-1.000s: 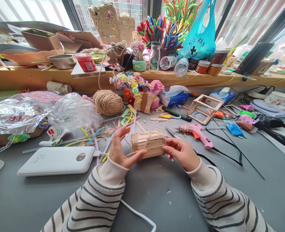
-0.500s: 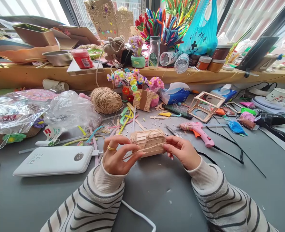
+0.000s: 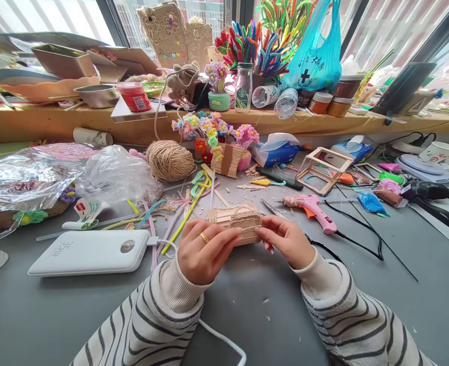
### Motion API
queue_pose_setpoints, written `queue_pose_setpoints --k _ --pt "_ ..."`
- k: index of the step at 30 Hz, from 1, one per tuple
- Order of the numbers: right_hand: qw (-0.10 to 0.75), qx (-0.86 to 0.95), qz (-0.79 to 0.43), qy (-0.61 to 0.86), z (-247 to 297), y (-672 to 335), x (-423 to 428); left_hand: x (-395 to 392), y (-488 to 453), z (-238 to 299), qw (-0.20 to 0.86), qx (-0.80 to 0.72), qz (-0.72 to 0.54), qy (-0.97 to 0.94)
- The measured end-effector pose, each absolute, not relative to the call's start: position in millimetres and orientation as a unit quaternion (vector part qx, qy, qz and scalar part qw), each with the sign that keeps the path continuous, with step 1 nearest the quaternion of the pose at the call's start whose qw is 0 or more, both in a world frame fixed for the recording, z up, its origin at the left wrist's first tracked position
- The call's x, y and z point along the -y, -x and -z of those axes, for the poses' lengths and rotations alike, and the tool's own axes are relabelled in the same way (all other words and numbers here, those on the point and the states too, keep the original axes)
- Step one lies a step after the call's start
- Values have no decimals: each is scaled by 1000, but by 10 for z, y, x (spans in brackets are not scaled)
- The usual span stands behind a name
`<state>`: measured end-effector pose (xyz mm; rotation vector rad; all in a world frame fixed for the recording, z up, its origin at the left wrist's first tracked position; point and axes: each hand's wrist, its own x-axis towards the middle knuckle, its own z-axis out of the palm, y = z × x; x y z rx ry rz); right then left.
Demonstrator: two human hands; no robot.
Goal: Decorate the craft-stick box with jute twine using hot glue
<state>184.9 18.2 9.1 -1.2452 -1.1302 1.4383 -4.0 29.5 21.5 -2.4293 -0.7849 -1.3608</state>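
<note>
A small barrel-like craft of wooden sticks (image 3: 221,218), lying on its side, is held just above the grey table between my hands. Jute twine (image 3: 246,219) wraps its ends and part of its middle. My right hand (image 3: 291,245) grips the right end between thumb and fingers. At the front, my left hand (image 3: 205,250) is closed in a pinch against the craft, on the strand of twine; the fingers hide most of that strand. Beyond the craft sits a ball of jute twine (image 3: 170,160).
A pink glue gun (image 3: 318,211) with a black cord lies to the right, near metal scissors (image 3: 273,208). On the left are a white power bank (image 3: 89,252) with a cable and crumpled clear plastic (image 3: 112,175). A wooden stick frame (image 3: 325,170) stands farther back.
My left hand has moved right along the front of the craft, and its spread fingers have drawn together. The right hand keeps its hold. The view has shifted slightly.
</note>
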Motion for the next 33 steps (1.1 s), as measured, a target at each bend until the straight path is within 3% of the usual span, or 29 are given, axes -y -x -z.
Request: queue_pose_setpoints --k 12,25,33 --pt "450 455 -603 476 -92 -1857 -192 -319 148 -146 137 252 469 835" --pt "446 460 -604 474 -97 -1869 -193 -313 197 -172 223 232 423 847" --pt "446 443 -615 476 -106 -1874 -190 -310 210 -172 212 234 437 842"
